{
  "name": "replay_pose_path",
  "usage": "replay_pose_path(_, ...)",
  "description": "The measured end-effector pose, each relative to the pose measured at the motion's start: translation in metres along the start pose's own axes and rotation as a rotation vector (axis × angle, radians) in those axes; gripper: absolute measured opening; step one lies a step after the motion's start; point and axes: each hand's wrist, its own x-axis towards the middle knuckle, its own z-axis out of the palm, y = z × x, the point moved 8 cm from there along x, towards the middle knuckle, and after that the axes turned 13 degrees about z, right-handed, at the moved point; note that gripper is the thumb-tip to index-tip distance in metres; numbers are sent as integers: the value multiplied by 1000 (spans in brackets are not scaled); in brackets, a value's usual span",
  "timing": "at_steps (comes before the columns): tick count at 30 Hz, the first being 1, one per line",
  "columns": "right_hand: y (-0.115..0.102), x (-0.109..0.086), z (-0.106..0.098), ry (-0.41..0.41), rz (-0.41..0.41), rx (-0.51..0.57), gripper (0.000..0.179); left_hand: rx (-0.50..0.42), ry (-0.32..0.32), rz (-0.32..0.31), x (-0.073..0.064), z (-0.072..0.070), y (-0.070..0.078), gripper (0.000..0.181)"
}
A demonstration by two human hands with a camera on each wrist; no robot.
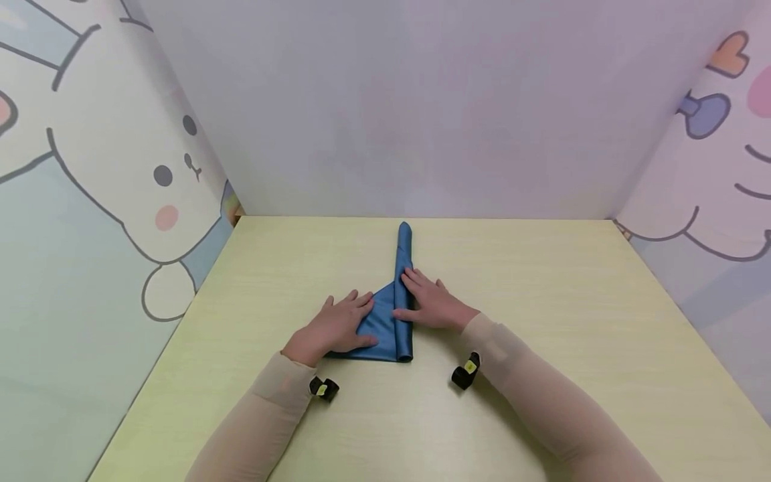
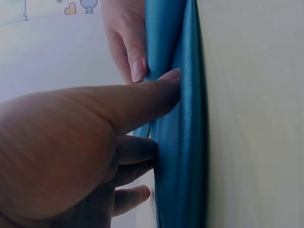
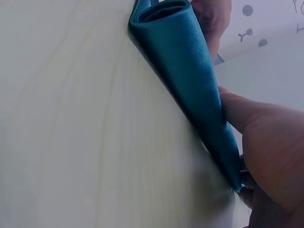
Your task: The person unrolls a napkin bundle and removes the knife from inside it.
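Note:
A blue, satiny cloth (image 1: pixel 381 323) lies on the table, its right side wound into a narrow roll (image 1: pixel 404 249) that points away from me. Its left part is flat and slants to a corner partly covered by my left hand (image 1: pixel 336 327). That hand rests on the flat part, fingers spread and thumb toward the roll. My right hand (image 1: pixel 438 303) lies against the roll from the right, with fairly straight fingers along it and the thumb across it. In the right wrist view, the near end of the roll (image 3: pixel 187 61) shows a hollow, oval opening. The right fingertips are partly hidden there.
The pale wooden table (image 1: pixel 542 281) carries the cloth. Behind it stands a plain light wall (image 1: pixel 421 114), and cartoon-printed panels (image 1: pixel 114 167) flank both sides. A small black camera (image 1: pixel 325 389) is strapped at the left wrist, another black camera (image 1: pixel 465 372) at the right.

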Motion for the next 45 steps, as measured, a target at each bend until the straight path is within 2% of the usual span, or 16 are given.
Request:
replay_pose_path(19, 10, -6, -1, -35, 1, 32, 98, 1, 6, 3, 1, 3, 0, 84)
replay_pose_path(24, 10, -7, 0, -13, -10, 26, 98, -4, 7, 2, 0, 3, 1, 84)
replay_pose_path(30, 3, -10, -1, 48, -39, 9, 92, -7, 3, 4, -1, 2, 1, 84)
replay_pose_path(35, -14, -15, -3, 78, -101, -16, 88, -3, -4, 1, -1, 1, 0, 84)
replay_pose_path(39, -24, -17, 3, 65, -118, -61, 96, -3, -9, 0, -1, 0, 0, 85)
replay_pose_path(45, -25, -21, 11, 78, -133, -135, 111, 4, -3, 8, 0, 0, 1, 84)
